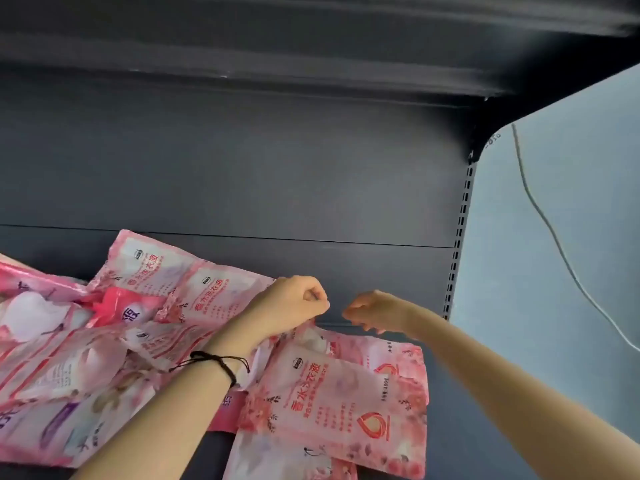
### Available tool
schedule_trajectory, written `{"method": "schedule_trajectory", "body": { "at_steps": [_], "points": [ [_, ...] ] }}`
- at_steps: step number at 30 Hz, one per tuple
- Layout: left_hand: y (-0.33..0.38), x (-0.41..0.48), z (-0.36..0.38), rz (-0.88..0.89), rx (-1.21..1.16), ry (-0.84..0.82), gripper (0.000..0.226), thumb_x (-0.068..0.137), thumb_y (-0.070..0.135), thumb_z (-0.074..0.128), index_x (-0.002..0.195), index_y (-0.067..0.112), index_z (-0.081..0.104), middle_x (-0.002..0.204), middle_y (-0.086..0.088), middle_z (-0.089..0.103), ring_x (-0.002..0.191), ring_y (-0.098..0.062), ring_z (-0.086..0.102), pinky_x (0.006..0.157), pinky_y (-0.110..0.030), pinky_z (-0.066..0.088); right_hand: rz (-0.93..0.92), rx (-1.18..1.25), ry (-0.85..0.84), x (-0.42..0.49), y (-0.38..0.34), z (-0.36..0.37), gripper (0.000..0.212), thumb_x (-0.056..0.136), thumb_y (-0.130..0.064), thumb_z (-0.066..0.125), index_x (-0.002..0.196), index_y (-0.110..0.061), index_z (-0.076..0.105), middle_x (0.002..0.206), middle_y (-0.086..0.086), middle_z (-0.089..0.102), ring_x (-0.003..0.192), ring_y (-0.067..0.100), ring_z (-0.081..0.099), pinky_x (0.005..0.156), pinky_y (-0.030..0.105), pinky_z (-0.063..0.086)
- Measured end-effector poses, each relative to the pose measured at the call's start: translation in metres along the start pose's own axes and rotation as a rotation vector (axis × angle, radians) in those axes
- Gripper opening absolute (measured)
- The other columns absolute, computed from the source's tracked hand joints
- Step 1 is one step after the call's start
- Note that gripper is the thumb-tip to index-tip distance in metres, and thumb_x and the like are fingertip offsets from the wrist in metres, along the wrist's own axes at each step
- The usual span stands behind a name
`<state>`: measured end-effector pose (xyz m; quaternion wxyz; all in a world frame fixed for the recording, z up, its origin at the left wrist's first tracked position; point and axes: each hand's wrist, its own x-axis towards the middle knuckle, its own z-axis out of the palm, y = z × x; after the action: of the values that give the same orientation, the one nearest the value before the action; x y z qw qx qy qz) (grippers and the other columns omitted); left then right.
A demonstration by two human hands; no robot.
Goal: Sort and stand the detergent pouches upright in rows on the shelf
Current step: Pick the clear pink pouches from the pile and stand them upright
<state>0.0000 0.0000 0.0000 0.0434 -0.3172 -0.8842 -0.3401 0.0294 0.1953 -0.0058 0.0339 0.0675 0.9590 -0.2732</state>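
Several pink detergent pouches lie flat in a loose, overlapping pile on the dark shelf [346, 271]. One pouch with red lettering [339, 396] lies nearest, at centre right, on top of another pouch [401, 358]. More pouches [166, 278] spread to the left. My left hand [294, 303], with a black cord on its wrist, hovers at that pouch's top left corner with its fingers curled shut. My right hand [374, 311] is just right of it, above the pouch's top edge, fingers also curled. I see no pouch gripped in either hand.
The shelf's dark back panel [242, 161] rises behind the pile, and an upper shelf [311, 64] overhangs. A slotted upright [460, 237] closes the right end. Beyond it is a pale floor with a thin cable [554, 237]. Bare shelf lies behind and right of the pouches.
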Motion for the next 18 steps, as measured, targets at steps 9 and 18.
{"method": "schedule_trajectory", "body": {
  "at_steps": [9,18],
  "points": [
    [-0.012,0.038,0.013,-0.091,-0.125,0.016,0.009,0.085,0.035,0.062,0.093,0.033,0.066,0.096,0.017,0.064,0.095,-0.004,0.06,0.092,-0.031,0.049,0.054,-0.142,-0.189,0.039,0.005,0.019,0.021,0.09,-0.033,0.057,0.089,-0.013,0.061,0.089,0.006,0.057,0.073,0.019,0.052,0.066,0.029,0.041],
    [0.001,0.053,0.033,-0.166,-0.398,0.209,0.038,0.086,0.03,0.066,0.122,0.027,0.055,0.123,0.009,0.056,0.114,-0.01,0.055,0.1,-0.031,0.044,-0.186,0.509,0.28,-0.003,0.043,-0.039,0.023,0.091,-0.01,0.061,0.068,-0.011,0.06,0.062,0.002,0.058,0.052,0.015,0.053,0.05,0.024,0.044]
  ]
}}
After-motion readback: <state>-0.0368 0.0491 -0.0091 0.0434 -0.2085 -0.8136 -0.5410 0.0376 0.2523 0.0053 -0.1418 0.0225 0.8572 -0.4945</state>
